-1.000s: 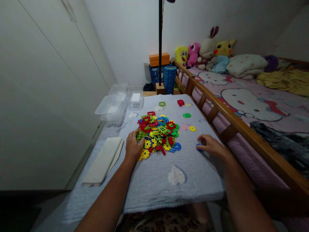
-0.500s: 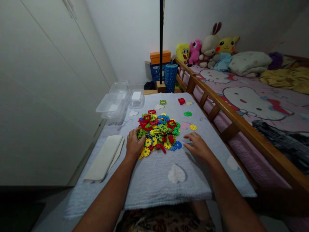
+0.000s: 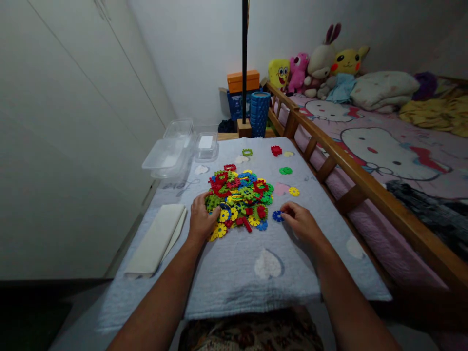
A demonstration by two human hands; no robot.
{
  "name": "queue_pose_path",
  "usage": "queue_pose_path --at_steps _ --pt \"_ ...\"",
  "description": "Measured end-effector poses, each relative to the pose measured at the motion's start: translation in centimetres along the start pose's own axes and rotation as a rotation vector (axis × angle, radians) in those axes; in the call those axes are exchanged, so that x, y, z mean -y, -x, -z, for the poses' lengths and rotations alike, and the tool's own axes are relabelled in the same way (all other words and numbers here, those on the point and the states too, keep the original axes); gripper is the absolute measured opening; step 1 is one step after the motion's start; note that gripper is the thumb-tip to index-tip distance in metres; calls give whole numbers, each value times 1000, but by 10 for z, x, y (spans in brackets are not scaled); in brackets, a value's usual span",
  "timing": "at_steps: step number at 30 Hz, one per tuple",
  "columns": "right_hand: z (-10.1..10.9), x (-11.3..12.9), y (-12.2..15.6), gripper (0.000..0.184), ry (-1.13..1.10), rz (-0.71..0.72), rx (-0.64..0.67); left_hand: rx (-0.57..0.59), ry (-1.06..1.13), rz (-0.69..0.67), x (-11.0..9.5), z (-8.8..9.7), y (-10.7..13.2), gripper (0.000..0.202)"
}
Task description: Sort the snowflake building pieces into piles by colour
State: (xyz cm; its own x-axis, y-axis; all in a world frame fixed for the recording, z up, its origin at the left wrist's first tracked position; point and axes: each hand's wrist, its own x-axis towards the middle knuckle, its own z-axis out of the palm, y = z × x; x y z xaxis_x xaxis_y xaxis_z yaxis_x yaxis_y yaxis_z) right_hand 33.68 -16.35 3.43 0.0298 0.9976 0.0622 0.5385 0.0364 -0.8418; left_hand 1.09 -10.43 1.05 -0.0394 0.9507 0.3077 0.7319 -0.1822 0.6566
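A heap of colourful plastic interlocking pieces [image 3: 239,192], red, green, yellow and blue, lies in the middle of the cloth. My left hand [image 3: 202,218] rests against the heap's left edge, thumb apart from the fingers, gripping nothing that I can see. Just right of the heap, my right hand [image 3: 299,220] pinches a blue notched disc [image 3: 278,216] between thumb and fingertips. Apart from the heap, on the right, are a yellow disc [image 3: 294,191], green discs [image 3: 285,170] and a red piece [image 3: 276,150]. A green square piece [image 3: 247,152] lies beyond the heap.
Clear plastic containers [image 3: 166,156] stand at the table's back left. A folded cream cloth [image 3: 155,241] lies on the left. The wooden bed rail [image 3: 338,168] runs along the right side. A black pole [image 3: 244,63] rises behind the table.
My right hand has closed its fingers on the blue disc and drawn it a little right, away from the heap. My left hand has stayed nearly still.
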Motion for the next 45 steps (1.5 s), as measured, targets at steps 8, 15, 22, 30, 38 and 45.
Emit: queue_pose_path --at_steps 8,15,22,30,38,45 --pt "68 -45 -2 19 -117 -166 -271 17 19 -18 3 3 1 47" --pt "68 -58 4 12 -2 -211 -234 15 30 -25 6 3 2 47" --pt "61 -61 6 11 229 -69 -356 28 26 -22 5 3 0 45" --pt "19 6 -13 12 191 114 -66 -16 34 -51 5 7 -3 43" --pt "-43 20 -22 33 277 331 103 15 13 -78 8 10 -6 42" --pt "-47 13 -19 37 212 313 41 27 0 -98 8 10 -6 43"
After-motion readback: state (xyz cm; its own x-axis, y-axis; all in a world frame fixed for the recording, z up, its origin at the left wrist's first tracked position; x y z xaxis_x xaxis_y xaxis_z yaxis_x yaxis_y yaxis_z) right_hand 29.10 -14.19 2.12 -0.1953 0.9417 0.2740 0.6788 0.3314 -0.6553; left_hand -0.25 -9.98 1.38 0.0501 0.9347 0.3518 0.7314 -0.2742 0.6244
